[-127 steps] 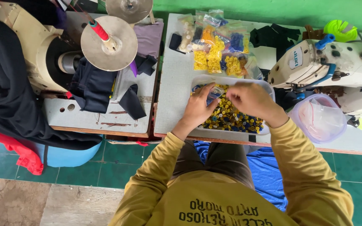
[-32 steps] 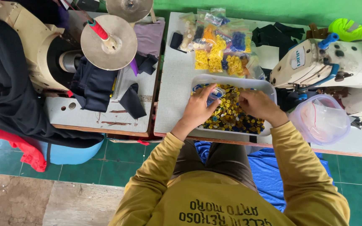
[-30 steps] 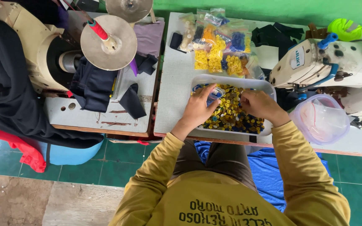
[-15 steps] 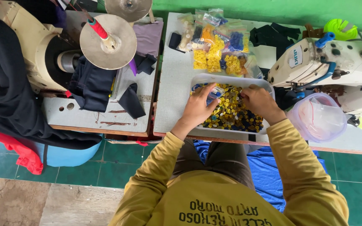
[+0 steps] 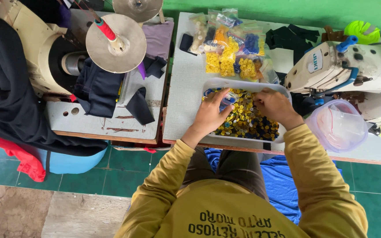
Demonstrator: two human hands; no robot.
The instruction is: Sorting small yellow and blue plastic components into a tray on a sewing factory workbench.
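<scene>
Left hand (image 5: 209, 115) pinching small clear bag (image 5: 226, 98), mouth up for filling | right hand (image 5: 273, 105) fingers curled picking among yellow buttons (image 5: 248, 121) | white tray (image 5: 243, 83) beneath both hands | filled bags (image 5: 225, 57) beyond

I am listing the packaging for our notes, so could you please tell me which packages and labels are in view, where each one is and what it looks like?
Small clear bags: far side of the table beyond the white tray, holding yellow, orange and blue pieces.
Clear bag: in the left hand, over the tray, blue pieces inside.
Label: on the white sewing machine to the right, small, with blue lettering.
</scene>
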